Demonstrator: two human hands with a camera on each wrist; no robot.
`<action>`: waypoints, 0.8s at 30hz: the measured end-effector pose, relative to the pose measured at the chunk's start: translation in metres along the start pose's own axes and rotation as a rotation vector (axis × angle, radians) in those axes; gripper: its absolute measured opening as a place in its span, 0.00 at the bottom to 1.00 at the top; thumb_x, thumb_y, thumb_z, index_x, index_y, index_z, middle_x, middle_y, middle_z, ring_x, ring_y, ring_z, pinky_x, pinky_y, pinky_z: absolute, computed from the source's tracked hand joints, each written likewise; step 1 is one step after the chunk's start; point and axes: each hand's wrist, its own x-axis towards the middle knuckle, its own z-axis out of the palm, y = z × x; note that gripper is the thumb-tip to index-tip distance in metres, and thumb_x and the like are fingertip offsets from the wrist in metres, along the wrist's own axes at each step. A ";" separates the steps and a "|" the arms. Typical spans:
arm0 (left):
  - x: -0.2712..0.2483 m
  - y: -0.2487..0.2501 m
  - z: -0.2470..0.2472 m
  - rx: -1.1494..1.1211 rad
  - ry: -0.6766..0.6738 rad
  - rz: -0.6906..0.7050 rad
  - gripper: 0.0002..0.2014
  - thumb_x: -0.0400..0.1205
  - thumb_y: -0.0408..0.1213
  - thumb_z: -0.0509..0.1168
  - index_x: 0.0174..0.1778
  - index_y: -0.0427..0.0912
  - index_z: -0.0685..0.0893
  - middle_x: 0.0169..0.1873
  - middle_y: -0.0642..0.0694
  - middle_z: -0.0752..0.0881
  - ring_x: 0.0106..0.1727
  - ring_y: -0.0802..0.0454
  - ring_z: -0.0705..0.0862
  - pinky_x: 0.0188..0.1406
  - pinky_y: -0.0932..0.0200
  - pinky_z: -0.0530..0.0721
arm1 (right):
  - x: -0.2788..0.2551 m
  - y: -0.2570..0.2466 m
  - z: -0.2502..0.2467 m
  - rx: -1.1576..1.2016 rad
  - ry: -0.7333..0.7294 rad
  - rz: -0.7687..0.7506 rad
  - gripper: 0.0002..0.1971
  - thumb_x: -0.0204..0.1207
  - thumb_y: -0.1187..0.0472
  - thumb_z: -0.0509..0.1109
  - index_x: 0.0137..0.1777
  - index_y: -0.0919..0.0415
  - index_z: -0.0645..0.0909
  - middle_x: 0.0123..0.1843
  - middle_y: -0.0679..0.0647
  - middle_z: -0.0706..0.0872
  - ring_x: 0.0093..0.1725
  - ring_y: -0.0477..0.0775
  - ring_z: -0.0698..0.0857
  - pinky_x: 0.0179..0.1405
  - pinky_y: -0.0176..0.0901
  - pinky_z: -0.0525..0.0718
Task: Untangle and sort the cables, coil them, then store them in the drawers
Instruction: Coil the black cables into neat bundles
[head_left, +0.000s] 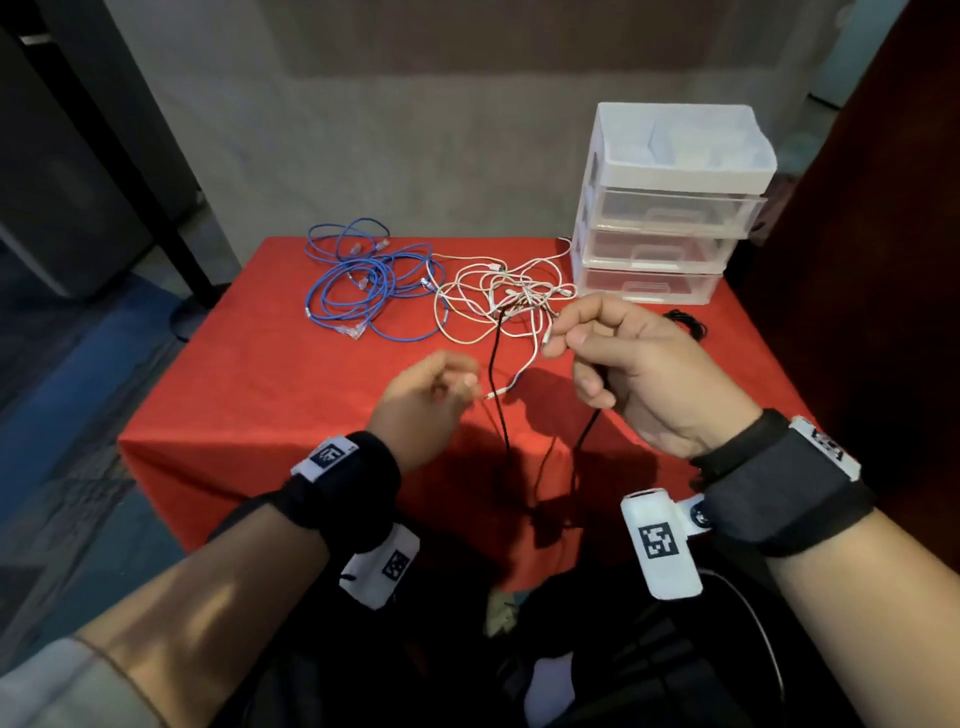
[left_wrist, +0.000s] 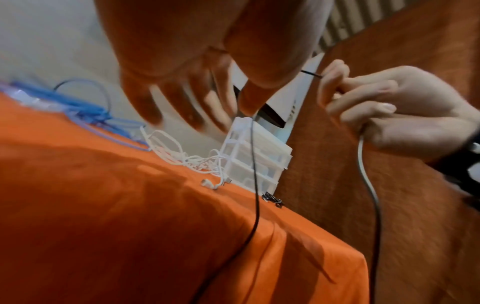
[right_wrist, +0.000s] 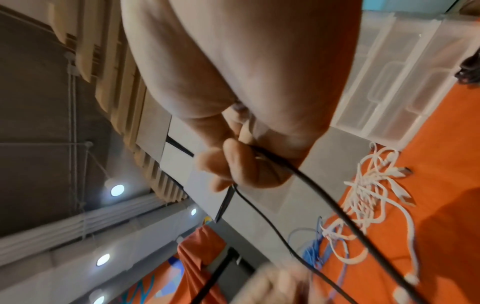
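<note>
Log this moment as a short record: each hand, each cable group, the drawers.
right hand: grips the black cable above the table
left hand: fingers curled near the black cable; grip unclear
blue cables: loose pile, far left of the red cloth
white cables: tangled, middle, beside the drawers
drawer unit: far right, three drawers shut, open tray on top
black coil: lies in front of the drawer unit

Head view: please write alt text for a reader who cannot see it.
Two hands work a black cable above a red-covered table: the right hand grips it, the left hand pinches near it. Behind lie tangled blue cables and white cables, beside a clear drawer unit with closed drawers.
</note>
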 end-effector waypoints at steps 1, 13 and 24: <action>0.002 -0.003 0.000 -0.147 -0.053 -0.090 0.07 0.84 0.45 0.63 0.52 0.48 0.85 0.37 0.47 0.87 0.37 0.56 0.84 0.44 0.58 0.80 | 0.000 -0.006 -0.004 0.025 0.035 -0.024 0.10 0.85 0.75 0.60 0.51 0.63 0.81 0.44 0.61 0.88 0.24 0.48 0.71 0.23 0.39 0.63; -0.010 -0.005 0.021 -0.277 -0.077 -0.053 0.24 0.75 0.53 0.70 0.67 0.56 0.78 0.60 0.51 0.85 0.55 0.59 0.83 0.60 0.65 0.81 | -0.005 -0.047 -0.030 0.194 0.078 -0.097 0.10 0.83 0.73 0.60 0.50 0.59 0.80 0.44 0.56 0.86 0.27 0.45 0.70 0.22 0.34 0.63; -0.034 -0.009 0.040 -0.231 -0.127 -0.107 0.07 0.88 0.35 0.64 0.60 0.44 0.83 0.45 0.50 0.86 0.45 0.62 0.83 0.55 0.59 0.78 | -0.007 -0.066 -0.038 0.242 0.119 -0.172 0.11 0.85 0.71 0.59 0.51 0.57 0.80 0.44 0.53 0.86 0.29 0.44 0.71 0.23 0.32 0.67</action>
